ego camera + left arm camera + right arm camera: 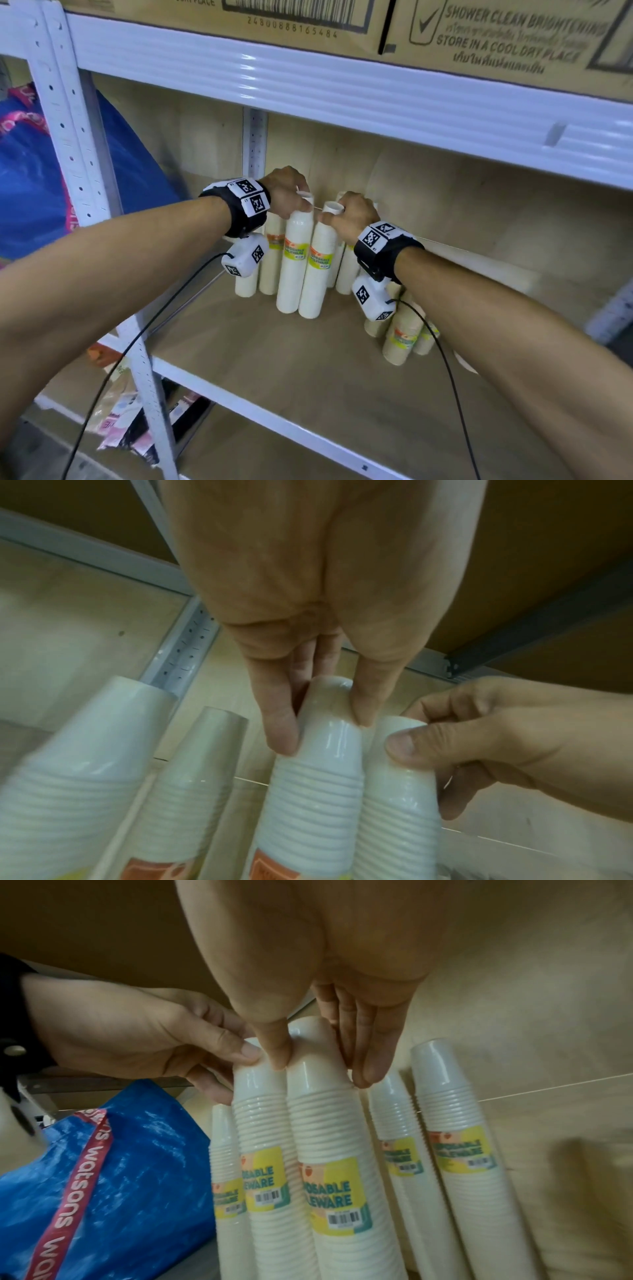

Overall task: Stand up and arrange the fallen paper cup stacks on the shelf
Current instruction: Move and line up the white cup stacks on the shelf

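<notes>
Two tall white paper cup stacks with yellow labels stand side by side on the wooden shelf board (308, 370), wide ends down. My left hand (301, 205) pinches the narrow top of the left stack (295, 263), thumb and fingers round it (323, 731). My right hand (330, 216) grips the top of the right stack (320, 270), seen closer in the right wrist view (322, 1069). The two held stacks (263, 1123) (329, 1150) touch each other. Behind them several more white stacks (270, 263) stand upright against the back wall.
Brownish cup stacks (397, 337) stand at the lower right, partly hidden by my right wrist. A pale blurred long shape (486, 263) lies along the back right. A blue bag (120, 1177) sits left of the shelf post (68, 137). Cardboard boxes (496, 37) sit overhead.
</notes>
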`<state>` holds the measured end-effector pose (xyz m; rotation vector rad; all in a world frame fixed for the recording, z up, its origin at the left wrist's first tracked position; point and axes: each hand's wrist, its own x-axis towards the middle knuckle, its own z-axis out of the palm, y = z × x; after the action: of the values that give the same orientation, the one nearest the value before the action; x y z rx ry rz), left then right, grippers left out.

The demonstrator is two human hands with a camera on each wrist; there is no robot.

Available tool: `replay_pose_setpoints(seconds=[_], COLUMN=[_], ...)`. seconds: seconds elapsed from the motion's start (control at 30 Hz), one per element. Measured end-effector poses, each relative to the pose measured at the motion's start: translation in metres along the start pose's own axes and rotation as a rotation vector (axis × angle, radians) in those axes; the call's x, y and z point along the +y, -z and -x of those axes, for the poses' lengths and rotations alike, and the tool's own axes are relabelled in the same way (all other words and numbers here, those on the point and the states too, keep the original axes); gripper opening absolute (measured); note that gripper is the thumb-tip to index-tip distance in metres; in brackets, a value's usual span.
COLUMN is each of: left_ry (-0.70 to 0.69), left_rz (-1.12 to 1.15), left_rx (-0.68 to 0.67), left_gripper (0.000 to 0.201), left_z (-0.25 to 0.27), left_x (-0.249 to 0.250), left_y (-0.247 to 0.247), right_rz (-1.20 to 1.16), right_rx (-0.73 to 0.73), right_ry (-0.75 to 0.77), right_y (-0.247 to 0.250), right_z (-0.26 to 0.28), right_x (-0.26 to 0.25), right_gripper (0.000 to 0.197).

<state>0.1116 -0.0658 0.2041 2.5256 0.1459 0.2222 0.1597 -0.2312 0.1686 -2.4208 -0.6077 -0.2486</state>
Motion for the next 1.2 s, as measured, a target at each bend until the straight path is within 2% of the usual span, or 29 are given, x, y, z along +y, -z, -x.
replay_pose_setpoints(seconds=[0.17,0.37,0.7,1.2], left_ry=[-0.085,-0.172,-0.197,-0.197], left_rz=[-0.036,-0.082,-0.133,-0.058], left_rx=[-0.007,-0.008,-0.015,-0.033], left_gripper=[0.041,0.033,0.039,0.040], left_z=[-0.020,-0.042,-0.072,-0.099], left_x=[0.014,0.020,0.017,0.009], left_y=[-0.015,-0.030,-0.046,-0.063], right_rz=[-0.001,0.058,0.053,0.049], right_rx=[0.052,0.075,0.094,0.083], right_ry=[-0.063,-0.155,-0.232,-0.261], right_y=[0.015,0.019,0.014,0.007], right_z=[0.000,-0.009,-0.021,-0.035], right_x=[0.021,0.035,0.046,0.052], right_gripper=[0.055,0.052,0.059,0.054])
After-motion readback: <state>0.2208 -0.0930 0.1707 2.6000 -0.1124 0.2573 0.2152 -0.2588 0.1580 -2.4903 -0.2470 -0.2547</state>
